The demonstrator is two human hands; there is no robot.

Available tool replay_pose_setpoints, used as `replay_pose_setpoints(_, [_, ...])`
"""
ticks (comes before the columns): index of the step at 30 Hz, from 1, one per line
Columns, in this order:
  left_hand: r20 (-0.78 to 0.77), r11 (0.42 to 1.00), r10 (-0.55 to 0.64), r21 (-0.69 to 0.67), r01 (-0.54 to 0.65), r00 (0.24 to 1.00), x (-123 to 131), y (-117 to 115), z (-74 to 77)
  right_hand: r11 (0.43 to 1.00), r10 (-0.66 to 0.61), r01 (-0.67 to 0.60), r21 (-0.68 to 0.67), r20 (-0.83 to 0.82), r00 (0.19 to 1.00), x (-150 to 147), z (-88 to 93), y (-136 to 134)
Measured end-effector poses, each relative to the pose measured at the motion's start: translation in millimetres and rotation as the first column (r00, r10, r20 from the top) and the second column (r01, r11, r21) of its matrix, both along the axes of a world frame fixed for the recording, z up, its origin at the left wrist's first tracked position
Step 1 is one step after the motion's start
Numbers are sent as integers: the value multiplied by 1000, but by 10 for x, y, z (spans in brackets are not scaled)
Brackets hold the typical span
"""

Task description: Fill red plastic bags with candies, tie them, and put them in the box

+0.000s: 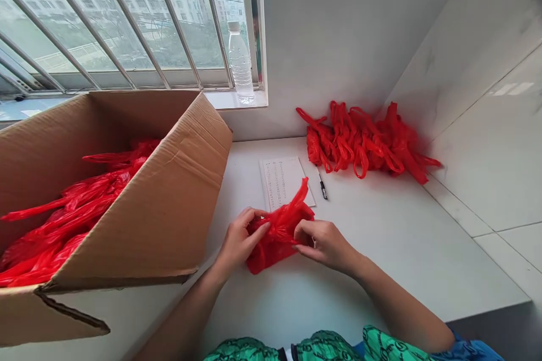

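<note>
A crumpled red plastic bag (pixel 271 251) lies on the white table in front of me, with one strap-like end sticking up toward the far side. My left hand (pixel 243 237) grips its left part, thumb on top and fingers partly hidden behind the plastic. On the other side, my right hand (pixel 324 242) pinches the bag's right edge between thumb and curled fingers. Folds of the plastic hide whether anything is inside.
At left stands an open cardboard box (pixel 148 220) holding several red plastic bags (pixel 84 197). A printed sheet (pixel 282 177) and a pen (pixel 323 189) lie beyond my hands. Knotted red bags (pixel 359 141) are heaped by the wall. A water bottle (pixel 240 65) stands on the windowsill.
</note>
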State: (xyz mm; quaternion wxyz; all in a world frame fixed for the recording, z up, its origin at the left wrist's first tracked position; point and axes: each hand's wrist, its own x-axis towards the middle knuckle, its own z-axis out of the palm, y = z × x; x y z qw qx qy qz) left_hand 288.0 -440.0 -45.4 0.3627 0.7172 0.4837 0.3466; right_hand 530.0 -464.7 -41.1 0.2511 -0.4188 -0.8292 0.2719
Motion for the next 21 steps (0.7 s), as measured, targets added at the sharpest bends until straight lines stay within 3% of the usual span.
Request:
replay_pose_setpoints(5, [-224,978,-166,87,189,960,44,-77,45,997,22,-31,76,121,992,48,1,-8])
replay_pose_setpoints(9, [-401,926,-131,277,256,907,140,-161,14,952,-204,193,235,24,979,26,49,2])
replay_pose_setpoints(11, [-485,885,-143,327,331,863,207,-212,-50,922,-250,240,303,-4,968,-26,22,7])
replay_pose_setpoints(13, [-555,864,-144,332,378,819,273,-266,-131,922,-207,178,343,49,977,-98,-69,10])
replay_pose_setpoints(16, [-614,878,-121,301,373,780,340,-328,-237,947,-117,56,318,179,977,-202,-275,10])
replay_pose_setpoints(21, [-656,897,-81,281,342,751,352,-353,-300,970,-90,17,241,292,952,-260,-478,27])
